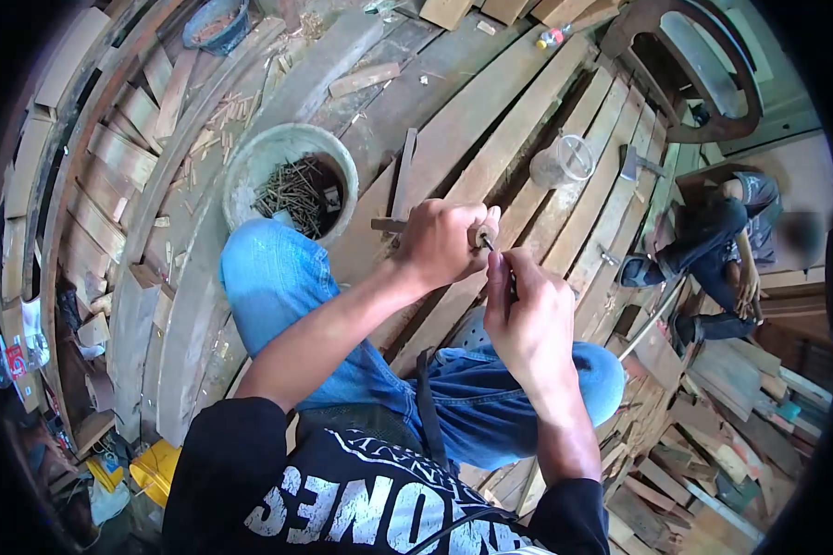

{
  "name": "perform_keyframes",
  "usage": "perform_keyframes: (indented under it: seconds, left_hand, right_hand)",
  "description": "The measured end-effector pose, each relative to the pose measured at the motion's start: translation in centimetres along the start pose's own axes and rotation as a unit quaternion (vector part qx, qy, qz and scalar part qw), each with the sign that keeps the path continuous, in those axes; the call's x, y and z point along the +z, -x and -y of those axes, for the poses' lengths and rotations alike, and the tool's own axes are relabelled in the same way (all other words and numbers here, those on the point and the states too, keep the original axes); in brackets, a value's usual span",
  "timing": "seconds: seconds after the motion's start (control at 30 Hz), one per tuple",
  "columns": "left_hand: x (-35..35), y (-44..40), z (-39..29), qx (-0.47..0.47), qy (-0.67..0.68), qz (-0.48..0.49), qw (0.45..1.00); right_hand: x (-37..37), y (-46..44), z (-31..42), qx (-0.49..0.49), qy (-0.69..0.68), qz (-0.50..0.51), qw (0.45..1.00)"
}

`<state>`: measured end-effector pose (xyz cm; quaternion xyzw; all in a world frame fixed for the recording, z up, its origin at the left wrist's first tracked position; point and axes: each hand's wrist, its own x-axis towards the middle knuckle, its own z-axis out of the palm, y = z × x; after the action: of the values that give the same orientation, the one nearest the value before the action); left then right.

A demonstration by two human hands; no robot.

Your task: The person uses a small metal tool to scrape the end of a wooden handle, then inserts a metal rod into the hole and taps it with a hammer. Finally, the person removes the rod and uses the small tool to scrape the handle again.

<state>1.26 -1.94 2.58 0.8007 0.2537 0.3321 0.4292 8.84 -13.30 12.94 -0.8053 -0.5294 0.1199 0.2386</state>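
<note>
My left hand (444,242) is closed around a short wooden piece (389,225). One end sticks out past the knuckles on the left, and a pale rounded end shows by the thumb. Close against that end, my right hand (532,305) pinches a thin dark thing (489,244) between thumb and fingers; it looks like a nail, but is too small to be sure. Both hands meet above my crossed legs in blue jeans. Left of them, by my knee, stands a round pale bucket (347,153) with many rusty nails (298,192) in it.
Wooden planks (491,139) form the floor, with gaps between some. A clear plastic tub (562,162) and a hatchet (629,165) lie ahead right. Another person (713,231) sits at the right. Wood scraps (703,462) pile at lower right; a blue bowl (216,28) is at upper left.
</note>
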Motion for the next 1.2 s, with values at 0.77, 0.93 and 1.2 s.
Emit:
perform_keyframes:
  seconds: [0.77,0.93,1.2]
  left_hand:
    - [2.6,2.0,5.4,0.016,-0.008,0.111,0.994]
    - [-0.4,-0.5,3.2,-0.105,0.026,0.028,0.994]
    - [0.9,-1.4,3.7,-0.074,0.059,0.074,0.993]
  right_hand:
    - [-5.4,-3.3,-3.2,0.051,-0.394,-0.278,0.874]
    - [0.9,-2.7,-0.7,0.113,-0.164,0.041,0.979]
    - [2.2,-3.3,-1.5,0.122,-0.106,0.068,0.984]
